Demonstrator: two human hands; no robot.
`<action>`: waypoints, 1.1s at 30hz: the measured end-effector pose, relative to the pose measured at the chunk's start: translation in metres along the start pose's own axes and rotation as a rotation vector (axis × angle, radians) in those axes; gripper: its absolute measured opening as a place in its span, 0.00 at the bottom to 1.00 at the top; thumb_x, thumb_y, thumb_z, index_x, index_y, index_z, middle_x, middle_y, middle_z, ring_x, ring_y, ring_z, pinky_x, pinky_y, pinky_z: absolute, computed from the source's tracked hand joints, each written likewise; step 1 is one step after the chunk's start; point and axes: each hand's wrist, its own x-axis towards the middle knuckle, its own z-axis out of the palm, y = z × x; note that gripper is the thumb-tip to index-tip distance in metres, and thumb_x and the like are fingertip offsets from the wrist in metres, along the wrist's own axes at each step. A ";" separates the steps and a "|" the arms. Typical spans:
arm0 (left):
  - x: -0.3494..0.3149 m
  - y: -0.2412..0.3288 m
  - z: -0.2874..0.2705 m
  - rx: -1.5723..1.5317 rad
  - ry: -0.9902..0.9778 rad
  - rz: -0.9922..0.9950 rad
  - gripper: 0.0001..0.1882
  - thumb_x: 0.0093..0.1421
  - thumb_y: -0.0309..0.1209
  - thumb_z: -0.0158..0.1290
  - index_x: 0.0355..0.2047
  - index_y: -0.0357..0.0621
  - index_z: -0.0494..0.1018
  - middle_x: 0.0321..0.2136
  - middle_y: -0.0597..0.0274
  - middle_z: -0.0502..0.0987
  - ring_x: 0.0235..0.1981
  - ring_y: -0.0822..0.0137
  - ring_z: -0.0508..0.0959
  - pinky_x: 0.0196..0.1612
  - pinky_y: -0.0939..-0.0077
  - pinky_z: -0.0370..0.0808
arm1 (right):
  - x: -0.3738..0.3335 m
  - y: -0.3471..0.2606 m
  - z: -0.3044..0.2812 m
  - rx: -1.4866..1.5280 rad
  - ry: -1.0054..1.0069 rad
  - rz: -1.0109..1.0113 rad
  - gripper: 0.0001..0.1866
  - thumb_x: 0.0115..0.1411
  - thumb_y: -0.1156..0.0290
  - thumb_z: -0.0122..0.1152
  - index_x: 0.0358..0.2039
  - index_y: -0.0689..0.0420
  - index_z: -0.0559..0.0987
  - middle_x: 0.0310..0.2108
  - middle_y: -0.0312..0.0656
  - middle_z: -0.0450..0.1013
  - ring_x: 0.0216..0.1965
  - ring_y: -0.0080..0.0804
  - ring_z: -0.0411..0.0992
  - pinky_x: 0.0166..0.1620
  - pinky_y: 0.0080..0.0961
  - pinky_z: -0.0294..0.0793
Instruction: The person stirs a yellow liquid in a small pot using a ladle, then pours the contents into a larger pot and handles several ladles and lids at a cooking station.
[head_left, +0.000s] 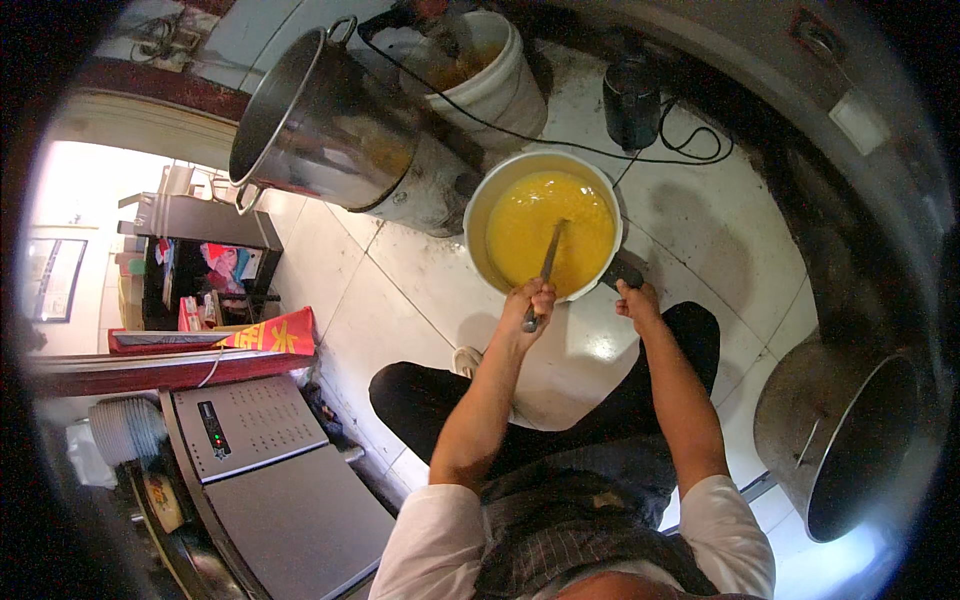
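A light metal pot with a black handle stands on the tiled floor, between and ahead of my knees. Yellow, egg-like liquid with bubbles on top fills part of it. My left hand is closed around the shaft of a long metal stirring utensil. The utensil slants into the liquid, which hides its working end. My right hand grips the pot's black handle at the right of the rim.
A tall steel stockpot and a white bucket stand beyond the pot. A black cylindrical device with a cord sits behind it. Another large pot is at my right, a grey appliance at my left.
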 end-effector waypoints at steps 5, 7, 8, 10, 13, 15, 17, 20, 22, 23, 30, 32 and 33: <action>-0.009 -0.002 0.024 -0.437 -0.079 0.083 0.05 0.59 0.22 0.34 0.29 0.32 0.58 0.20 0.60 0.63 0.14 0.74 0.65 0.16 0.85 0.68 | 0.013 0.009 -0.002 -0.002 0.034 0.028 0.14 0.52 0.64 0.60 0.32 0.61 0.71 0.21 0.40 0.69 0.17 0.26 0.68 0.21 0.21 0.73; -0.029 0.005 0.035 -0.301 0.085 0.083 0.06 0.59 0.23 0.33 0.29 0.32 0.58 0.20 0.60 0.63 0.14 0.74 0.65 0.16 0.85 0.68 | 0.015 0.010 -0.005 -0.013 0.029 0.012 0.14 0.52 0.63 0.60 0.32 0.60 0.71 0.21 0.39 0.69 0.17 0.26 0.68 0.21 0.21 0.73; -0.040 0.010 0.042 -0.230 0.171 0.087 0.06 0.59 0.23 0.32 0.29 0.32 0.58 0.19 0.60 0.63 0.14 0.74 0.65 0.16 0.85 0.68 | 0.014 0.011 -0.003 -0.015 0.020 0.007 0.13 0.53 0.63 0.59 0.31 0.60 0.72 0.21 0.39 0.69 0.17 0.25 0.68 0.21 0.22 0.73; -0.046 0.016 0.042 -0.057 0.285 0.048 0.05 0.59 0.22 0.33 0.29 0.33 0.57 0.18 0.61 0.62 0.14 0.74 0.63 0.14 0.86 0.65 | 0.016 0.013 -0.001 0.022 -0.022 -0.002 0.15 0.51 0.65 0.61 0.35 0.60 0.70 0.24 0.39 0.69 0.18 0.27 0.69 0.20 0.23 0.74; -0.044 0.014 0.040 0.300 0.275 0.048 0.02 0.57 0.21 0.34 0.29 0.36 0.58 0.18 0.62 0.61 0.14 0.72 0.62 0.14 0.82 0.63 | 0.020 0.017 -0.003 0.048 -0.057 -0.001 0.16 0.51 0.66 0.61 0.36 0.59 0.70 0.26 0.38 0.70 0.18 0.28 0.69 0.20 0.24 0.75; -0.038 0.000 0.052 0.594 0.254 0.104 0.02 0.57 0.21 0.35 0.30 0.38 0.58 0.19 0.62 0.61 0.14 0.71 0.62 0.15 0.78 0.63 | 0.021 0.017 -0.005 0.043 -0.055 0.005 0.15 0.51 0.66 0.61 0.36 0.59 0.70 0.26 0.38 0.70 0.18 0.28 0.69 0.20 0.24 0.75; -0.029 -0.009 0.045 0.807 0.277 0.097 0.04 0.56 0.20 0.36 0.32 0.40 0.57 0.18 0.62 0.61 0.15 0.70 0.63 0.15 0.75 0.64 | 0.018 0.014 -0.004 0.031 -0.045 0.010 0.15 0.51 0.67 0.60 0.37 0.59 0.70 0.26 0.37 0.70 0.18 0.28 0.69 0.20 0.23 0.75; -0.015 -0.014 0.013 1.111 0.288 0.114 0.10 0.55 0.20 0.38 0.38 0.43 0.54 0.16 0.62 0.61 0.15 0.68 0.64 0.14 0.73 0.65 | 0.002 0.005 0.002 0.042 0.002 -0.037 0.11 0.53 0.65 0.58 0.31 0.59 0.72 0.21 0.36 0.67 0.18 0.24 0.67 0.20 0.22 0.73; -0.005 -0.012 -0.008 1.272 0.260 0.098 0.16 0.55 0.21 0.39 0.45 0.42 0.53 0.16 0.61 0.62 0.15 0.66 0.65 0.14 0.72 0.66 | 0.009 0.011 0.005 0.023 0.004 0.014 0.11 0.53 0.65 0.58 0.31 0.60 0.71 0.21 0.37 0.67 0.18 0.25 0.68 0.20 0.22 0.73; -0.005 -0.012 -0.012 1.388 0.255 0.066 0.20 0.55 0.22 0.40 0.48 0.42 0.51 0.17 0.59 0.64 0.15 0.65 0.66 0.14 0.70 0.67 | 0.012 0.013 0.004 0.014 0.011 0.040 0.12 0.53 0.65 0.58 0.31 0.60 0.71 0.21 0.37 0.67 0.18 0.25 0.68 0.20 0.22 0.73; -0.024 0.046 -0.027 2.298 0.010 0.005 0.34 0.54 0.26 0.43 0.59 0.42 0.42 0.19 0.42 0.73 0.20 0.50 0.75 0.25 0.60 0.72 | 0.011 0.030 0.016 0.022 -0.016 0.112 0.36 0.53 0.64 0.60 0.50 0.75 0.54 0.26 0.47 0.70 0.19 0.29 0.70 0.21 0.24 0.75; -0.033 0.064 -0.037 2.441 -0.087 0.102 0.34 0.53 0.24 0.43 0.59 0.44 0.43 0.21 0.41 0.73 0.21 0.49 0.75 0.27 0.60 0.72 | 0.010 0.033 0.018 0.036 -0.019 0.074 0.35 0.53 0.64 0.60 0.50 0.76 0.54 0.27 0.47 0.70 0.19 0.29 0.70 0.21 0.23 0.75; -0.039 0.070 -0.040 2.432 -0.126 0.094 0.33 0.53 0.24 0.43 0.59 0.44 0.45 0.21 0.41 0.73 0.22 0.50 0.75 0.28 0.60 0.72 | 0.011 0.034 0.019 0.044 -0.019 0.054 0.35 0.53 0.64 0.60 0.49 0.77 0.54 0.27 0.46 0.70 0.19 0.30 0.70 0.21 0.23 0.75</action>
